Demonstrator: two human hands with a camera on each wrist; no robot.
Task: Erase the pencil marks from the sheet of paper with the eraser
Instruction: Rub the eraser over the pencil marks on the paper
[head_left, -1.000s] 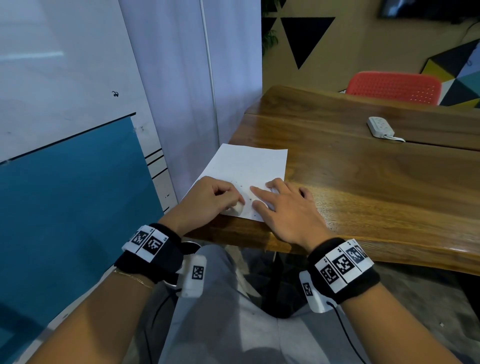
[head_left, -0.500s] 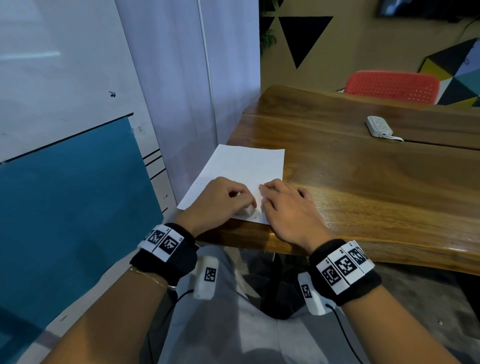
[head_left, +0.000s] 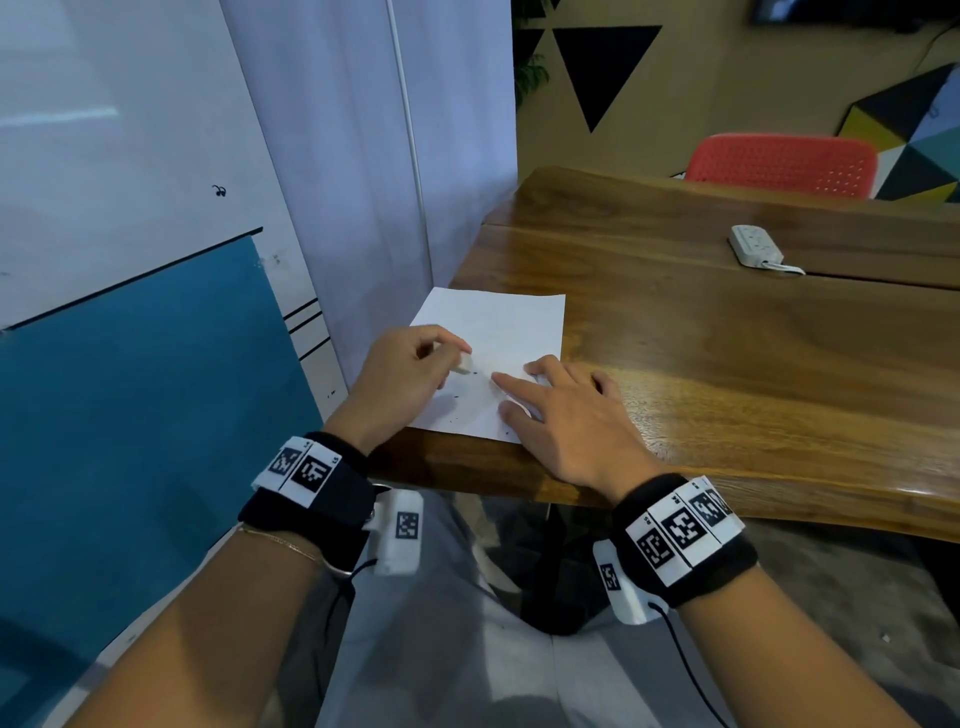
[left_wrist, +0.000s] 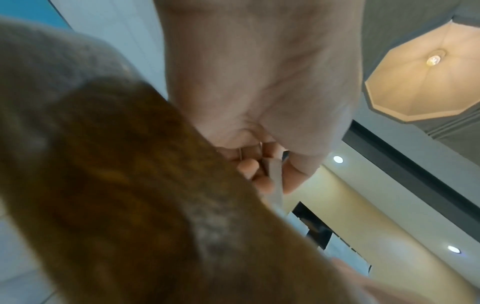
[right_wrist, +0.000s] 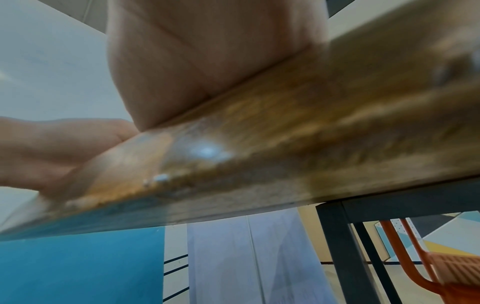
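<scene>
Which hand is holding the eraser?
The left hand pinches the eraser over the paper; the right hand just lies flat, pressing the sheet down.

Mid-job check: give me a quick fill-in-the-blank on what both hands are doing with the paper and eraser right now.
1. The eraser is pinched in the ____ hand.
2. The right hand lies flat, pressing the ____ against the table.
3. The white power strip lies on the table near the ____ chair.

Missing words: left; paper; red
</scene>
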